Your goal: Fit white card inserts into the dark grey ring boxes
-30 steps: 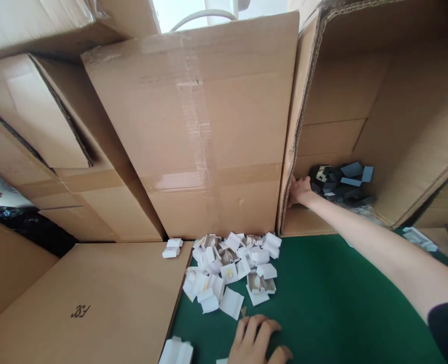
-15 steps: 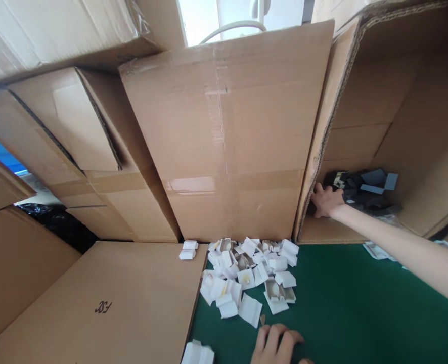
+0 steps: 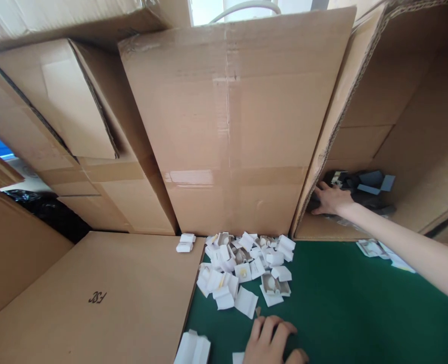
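My right hand [image 3: 333, 199] reaches into the open cardboard box [image 3: 364, 139] on the right. Its fingers are spread over the left end of a heap of dark packaging pieces [image 3: 373, 199], touching them. An open grey-blue small box [image 3: 375, 182] lies on that heap, to the right of the hand. My left hand [image 3: 270, 341] rests low on the green table surface [image 3: 341, 298], fingers apart and slightly curled, with nothing visible in it. A tiny brown scrap [image 3: 258, 311] lies just beyond its fingertips. Past that spreads a pile of small white opened cartons [image 3: 242, 263].
A tall closed carton [image 3: 231, 126] stands behind the pile. On the left lies a flat cardboard sheet [image 3: 133, 293] marked FSC, with a small white carton [image 3: 186, 242] on it. Another white carton [image 3: 192, 349] sits at the front edge. White papers [image 3: 383, 252] lie under my right forearm.
The view has tilted down slightly. My right hand stays at the dark heap with its fingers spread wider. A white piece now shows beside my left hand, which has hardly moved.
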`<state>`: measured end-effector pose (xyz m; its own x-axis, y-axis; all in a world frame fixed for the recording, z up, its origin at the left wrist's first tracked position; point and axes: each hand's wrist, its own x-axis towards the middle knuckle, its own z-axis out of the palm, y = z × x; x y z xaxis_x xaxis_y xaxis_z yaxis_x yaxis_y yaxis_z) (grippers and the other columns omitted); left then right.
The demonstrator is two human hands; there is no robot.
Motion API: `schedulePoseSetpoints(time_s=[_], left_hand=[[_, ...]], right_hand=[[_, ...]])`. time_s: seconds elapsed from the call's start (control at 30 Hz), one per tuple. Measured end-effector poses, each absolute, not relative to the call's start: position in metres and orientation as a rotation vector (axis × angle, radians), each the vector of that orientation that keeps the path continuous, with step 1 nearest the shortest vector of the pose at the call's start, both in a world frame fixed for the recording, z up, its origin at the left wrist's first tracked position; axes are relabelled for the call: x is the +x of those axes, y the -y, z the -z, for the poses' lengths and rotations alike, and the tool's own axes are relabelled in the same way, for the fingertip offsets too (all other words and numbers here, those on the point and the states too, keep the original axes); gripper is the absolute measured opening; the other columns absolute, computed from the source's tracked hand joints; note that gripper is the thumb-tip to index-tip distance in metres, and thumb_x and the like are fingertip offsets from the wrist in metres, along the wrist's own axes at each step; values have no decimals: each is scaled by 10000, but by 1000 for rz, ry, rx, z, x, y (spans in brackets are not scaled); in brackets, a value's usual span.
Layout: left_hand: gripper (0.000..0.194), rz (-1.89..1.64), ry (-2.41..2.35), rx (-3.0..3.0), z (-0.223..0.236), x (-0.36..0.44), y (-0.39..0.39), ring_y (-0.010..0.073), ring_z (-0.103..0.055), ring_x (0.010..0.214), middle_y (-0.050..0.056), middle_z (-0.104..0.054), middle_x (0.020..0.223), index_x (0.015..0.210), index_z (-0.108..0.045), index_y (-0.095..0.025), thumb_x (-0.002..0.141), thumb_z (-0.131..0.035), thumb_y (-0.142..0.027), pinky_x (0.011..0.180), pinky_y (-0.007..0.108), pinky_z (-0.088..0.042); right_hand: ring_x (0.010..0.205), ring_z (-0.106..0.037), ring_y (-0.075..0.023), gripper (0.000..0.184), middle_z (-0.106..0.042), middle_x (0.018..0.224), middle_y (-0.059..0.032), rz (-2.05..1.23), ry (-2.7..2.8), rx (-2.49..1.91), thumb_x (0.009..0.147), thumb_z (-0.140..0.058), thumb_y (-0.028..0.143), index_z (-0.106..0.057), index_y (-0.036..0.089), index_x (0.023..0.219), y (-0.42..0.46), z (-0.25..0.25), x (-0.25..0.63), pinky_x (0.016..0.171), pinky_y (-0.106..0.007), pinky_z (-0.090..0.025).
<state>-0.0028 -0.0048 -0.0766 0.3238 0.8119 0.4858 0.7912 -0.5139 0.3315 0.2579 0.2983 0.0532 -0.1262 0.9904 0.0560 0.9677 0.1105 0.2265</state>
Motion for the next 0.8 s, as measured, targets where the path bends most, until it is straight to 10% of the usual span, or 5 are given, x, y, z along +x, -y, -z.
schedulePoseSetpoints(time_s=[0.57,0.8], left_hand=[[84,-937,-1262,2731,43,-8,4,188,-495,956,16,-578,1036,871,-592,-239,789,-603,-248,831,335,-422],[203,-757,-1252,2709,32,-11,9,221,-490,1020,48,-554,1086,950,-587,-229,752,-607,-185,875,383,-412]], right_hand=[[935,-569,-345,767,-438,1286,-222,-615,-2519,2148,757,-584,481,-255,132,1357,-238,-118,286,630,-356,-369],[938,-609,-308,853,-571,1203,-113,527,-2615,1921,616,-687,546,-302,307,1339,-136,-96,291,743,-379,-496]])
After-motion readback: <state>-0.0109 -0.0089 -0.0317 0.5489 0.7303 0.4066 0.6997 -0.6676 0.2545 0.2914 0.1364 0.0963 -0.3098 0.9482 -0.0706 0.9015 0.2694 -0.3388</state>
